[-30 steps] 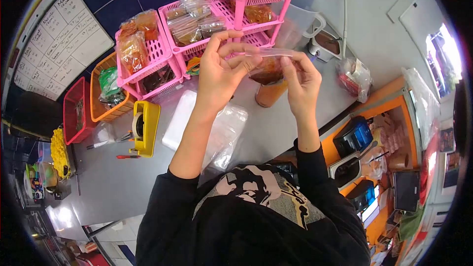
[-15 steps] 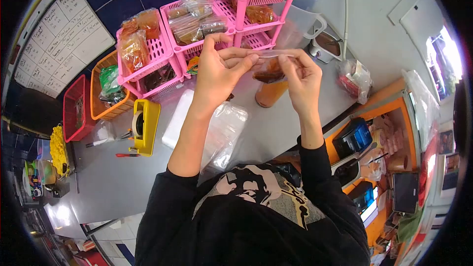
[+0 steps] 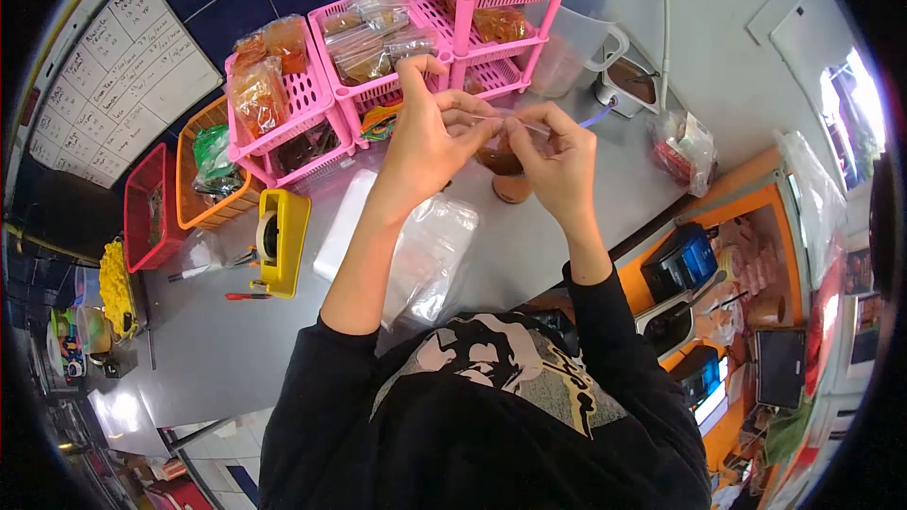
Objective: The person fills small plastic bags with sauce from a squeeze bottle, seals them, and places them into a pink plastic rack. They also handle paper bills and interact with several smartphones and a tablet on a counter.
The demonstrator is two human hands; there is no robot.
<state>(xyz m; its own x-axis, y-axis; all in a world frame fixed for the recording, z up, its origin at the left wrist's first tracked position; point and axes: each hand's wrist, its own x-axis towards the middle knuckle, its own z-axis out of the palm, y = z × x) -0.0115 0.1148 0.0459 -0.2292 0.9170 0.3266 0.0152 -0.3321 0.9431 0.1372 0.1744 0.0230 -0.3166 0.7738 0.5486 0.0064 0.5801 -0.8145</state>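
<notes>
Between both hands hangs a clear zip bag (image 3: 498,159) with dark brown contents in its lower part. My left hand (image 3: 430,142) pinches the top edge of the bag between thumb and fingers. From the other side, my right hand (image 3: 556,159) pinches the same edge, its fingertips close to the left ones. Below the bag, an orange-brown cup-like container (image 3: 511,190) stands on the table, partly covered by the bag and my right hand. A stack of flat, clear plastic bags (image 3: 430,250) lies under my left forearm.
Pink tiered baskets (image 3: 463,33) with several filled bags stand at the back. A yellow tape dispenser (image 3: 286,244), an orange basket (image 3: 203,212) and a red basket (image 3: 142,217) sit to the left. A clear jug (image 3: 572,38) and a container of brown contents (image 3: 628,85) are at the back right.
My right hand has moved left, bringing its fingertips closer to my left hand along the bag's top edge. A blue stick-like thing now shows behind my right hand.
</notes>
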